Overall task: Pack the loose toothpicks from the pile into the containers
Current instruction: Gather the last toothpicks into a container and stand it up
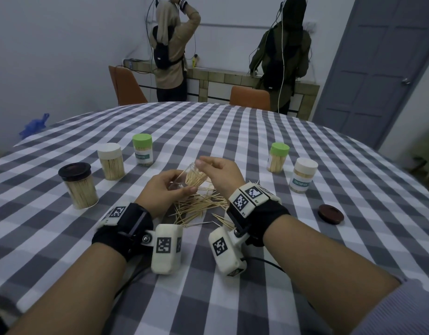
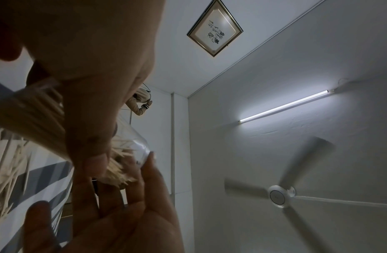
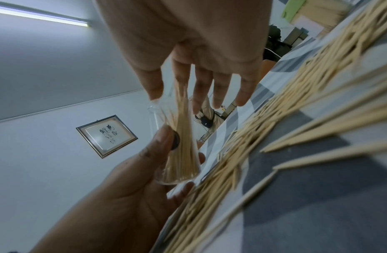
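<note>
My left hand (image 1: 165,187) grips a clear lidless jar (image 1: 188,176), tilted with its mouth up and away from me and partly filled with toothpicks. My right hand (image 1: 215,169) hovers at the jar's mouth. In the right wrist view its fingers (image 3: 220,85) are straight and spread, lying against toothpick ends that stick out of the jar (image 3: 181,171). The left wrist view shows the same straight fingers (image 2: 151,162) at the jar rim (image 2: 140,145). The loose toothpick pile (image 1: 199,206) lies on the checked cloth just below both hands.
Filled jars stand around: black-lidded (image 1: 79,187), white-lidded (image 1: 111,163) and green-lidded (image 1: 142,151) on the left, green-lidded (image 1: 278,158) and white-lidded (image 1: 304,175) on the right. A loose dark lid (image 1: 330,213) lies at right. Two people and two chairs are beyond the table.
</note>
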